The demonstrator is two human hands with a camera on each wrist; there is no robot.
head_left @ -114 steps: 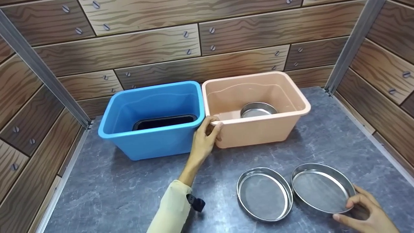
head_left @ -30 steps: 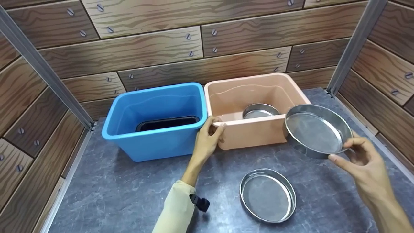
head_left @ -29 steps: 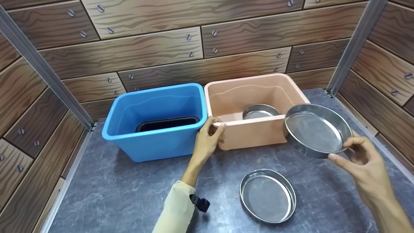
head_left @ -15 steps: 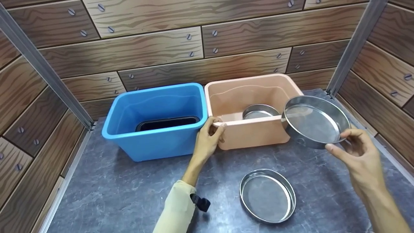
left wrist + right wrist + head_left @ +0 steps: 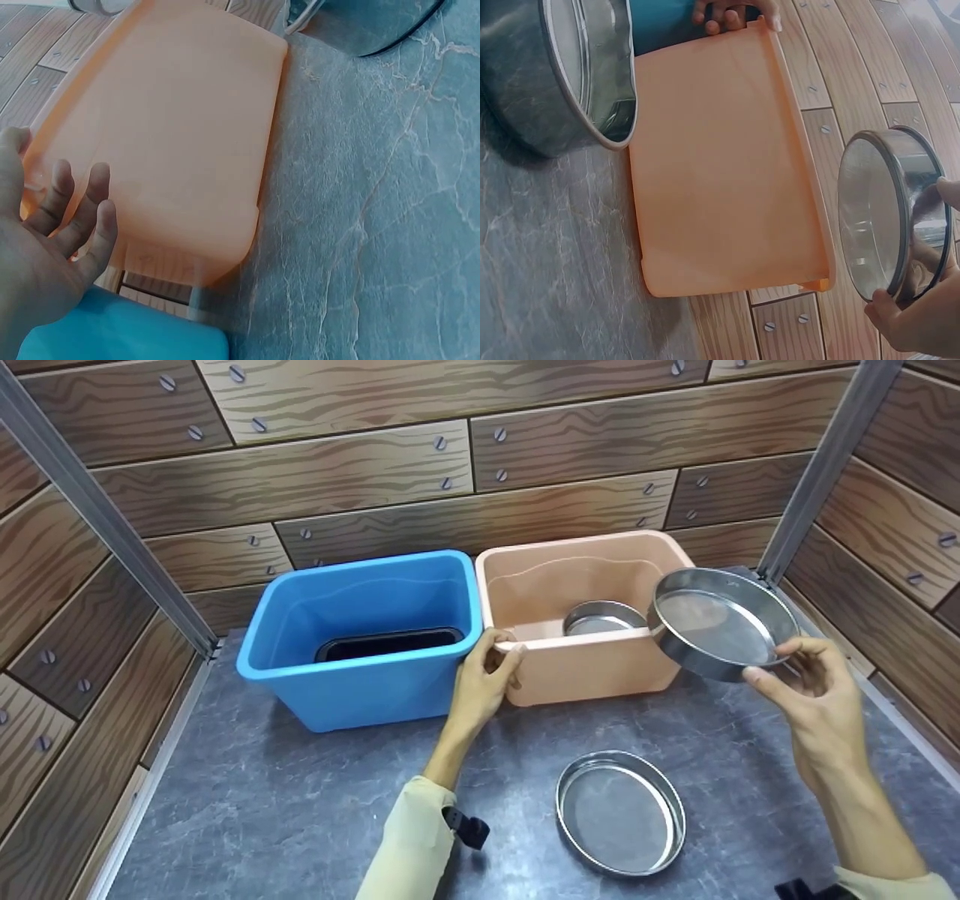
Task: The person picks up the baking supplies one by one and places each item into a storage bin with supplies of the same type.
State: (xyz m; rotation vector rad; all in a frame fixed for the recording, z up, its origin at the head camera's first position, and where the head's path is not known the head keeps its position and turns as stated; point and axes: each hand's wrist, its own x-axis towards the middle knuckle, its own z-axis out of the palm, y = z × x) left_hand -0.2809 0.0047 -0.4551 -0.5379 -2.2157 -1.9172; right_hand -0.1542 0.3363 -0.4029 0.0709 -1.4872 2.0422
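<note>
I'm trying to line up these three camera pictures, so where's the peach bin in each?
Head: peach bin just right of centre.
Left wrist: peach bin large, upper left.
Right wrist: peach bin in the middle, turned sideways.
Shared landmark: the left hand, at the bin's rim.

Peach bin (image 5: 592, 671), one, standing on a grey table (image 5: 262, 802); left hand (image 5: 480, 682) gripping its near left corner. Blue bin (image 5: 367, 694), one, immediately left of the peach bin, a black tray (image 5: 390, 645) partly hidden inside. Metal pans, round, three: inner pan (image 5: 604, 622), inside the peach bin, partly hidden by its front rim; held pan (image 5: 716, 626), raised and tilted at the peach bin's near right corner, contact unclear, right hand (image 5: 821, 697) pinching its edge; loose pan (image 5: 619, 819), lying flat in front of the peach bin. Plank-patterned wall (image 5: 360, 465), behind the peach bin.
</note>
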